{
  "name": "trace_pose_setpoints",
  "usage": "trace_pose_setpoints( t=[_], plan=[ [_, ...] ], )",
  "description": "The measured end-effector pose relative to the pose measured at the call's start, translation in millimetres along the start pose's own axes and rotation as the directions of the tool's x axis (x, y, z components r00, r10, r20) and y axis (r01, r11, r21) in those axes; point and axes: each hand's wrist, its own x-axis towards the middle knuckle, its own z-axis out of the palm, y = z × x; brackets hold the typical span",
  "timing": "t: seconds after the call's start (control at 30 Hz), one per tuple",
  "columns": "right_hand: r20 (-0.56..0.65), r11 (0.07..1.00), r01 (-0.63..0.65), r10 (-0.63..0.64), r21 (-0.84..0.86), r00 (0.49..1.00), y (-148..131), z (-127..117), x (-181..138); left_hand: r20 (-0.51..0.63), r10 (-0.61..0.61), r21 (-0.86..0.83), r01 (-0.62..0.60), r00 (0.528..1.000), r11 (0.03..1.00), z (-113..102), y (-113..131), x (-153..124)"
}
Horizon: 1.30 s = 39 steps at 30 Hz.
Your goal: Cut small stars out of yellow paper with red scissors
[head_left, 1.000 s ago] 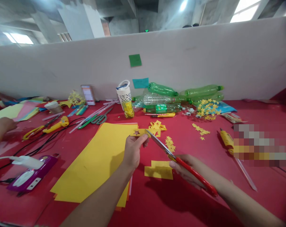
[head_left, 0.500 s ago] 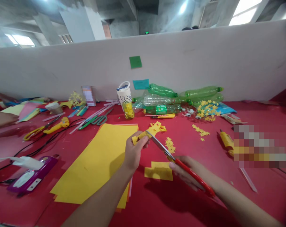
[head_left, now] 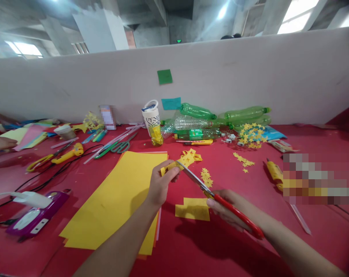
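Observation:
Between its thumb and fingers my left hand point(head_left: 160, 184) pinches a small piece of yellow paper point(head_left: 170, 167). My right hand point(head_left: 228, 207) grips red-handled scissors point(head_left: 235, 215), whose blade tips meet the yellow paper beside my left thumb. Just beyond lie yellow paper scraps point(head_left: 192, 154). Small cut yellow stars point(head_left: 206, 177) rest near the blades, and more yellow stars point(head_left: 244, 160) lie farther right. Below the scissors are yellow paper rectangles point(head_left: 193, 211). A stack of yellow sheets point(head_left: 116, 196) lies under and left of my left forearm.
Plastic bottles point(head_left: 202, 123) and a white patterned cup point(head_left: 152, 119) stand or lie along the back partition. Yellow glue guns point(head_left: 69, 153) lie at left and right. A purple power strip point(head_left: 38, 215) sits front left. Another person's hand point(head_left: 1, 144) shows at the left edge.
The view has shifted very slightly. My hands, the paper and the scissors stay in nearly the same place, and the other person's hand has drawn a little left.

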Motion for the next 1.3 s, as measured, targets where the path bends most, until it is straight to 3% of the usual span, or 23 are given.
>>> trace_pose_setpoints(
  t=[0.27,0.57,1.1,1.3],
  plan=[
    [0.011,0.998,-0.048,0.048,0.044,0.999,-9,1,-1,0.032,-0.026,-0.116,0.03,0.999,0.993,-3,0,5],
    [0.033,1.0,-0.016,0.016,0.01,0.999,-3,-1,-1,0.042,-0.028,-0.15,0.034,0.999,0.988,-6,0,7],
    [-0.023,0.999,-0.026,0.025,-0.034,0.999,-10,1,-2,0.015,-0.042,-0.114,0.044,0.999,0.992,-5,0,7],
    [-0.023,0.995,-0.037,0.04,0.095,0.999,-7,7,2,0.0,-0.014,0.021,0.014,1.0,1.0,0,0,2]
  ],
)
